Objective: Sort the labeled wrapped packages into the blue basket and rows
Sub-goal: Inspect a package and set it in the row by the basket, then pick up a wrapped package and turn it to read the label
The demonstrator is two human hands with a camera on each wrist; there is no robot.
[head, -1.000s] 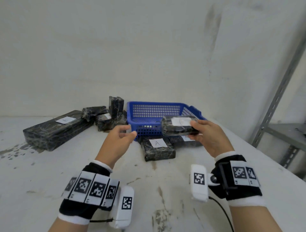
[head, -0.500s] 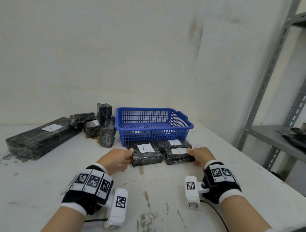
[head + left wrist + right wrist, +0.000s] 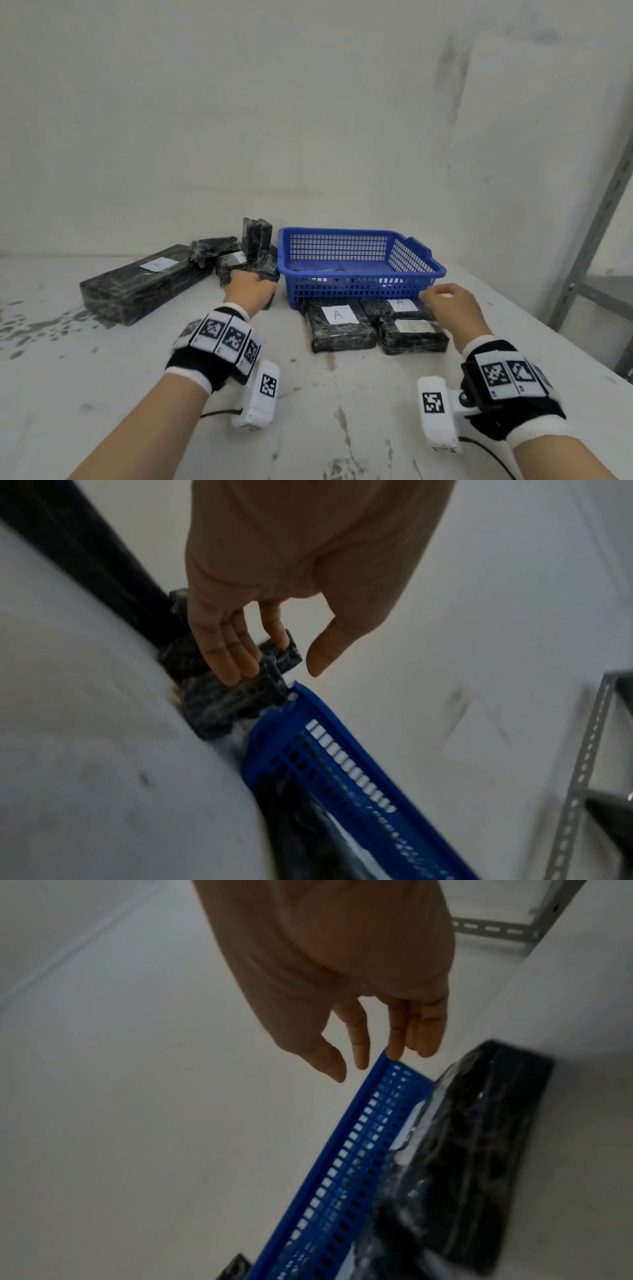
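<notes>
Head view: blue basket [image 3: 359, 263] on counter [image 3: 102, 394].
Left hand [image 3: 250, 289]: fingers released, touching a small wrapped package [image 3: 226, 699].
Right hand [image 3: 452, 308]: fingers released, holding nothing.

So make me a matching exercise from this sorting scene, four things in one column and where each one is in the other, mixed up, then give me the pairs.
Things:
1. left hand
2. right hand
3. long package
4. basket

Places:
A. far left of the table
B. on the small packages left of the basket
C. behind the row of labeled packages
D. by the basket's near right corner, holding nothing

Pairs: 1-B, 2-D, 3-A, 4-C
</notes>
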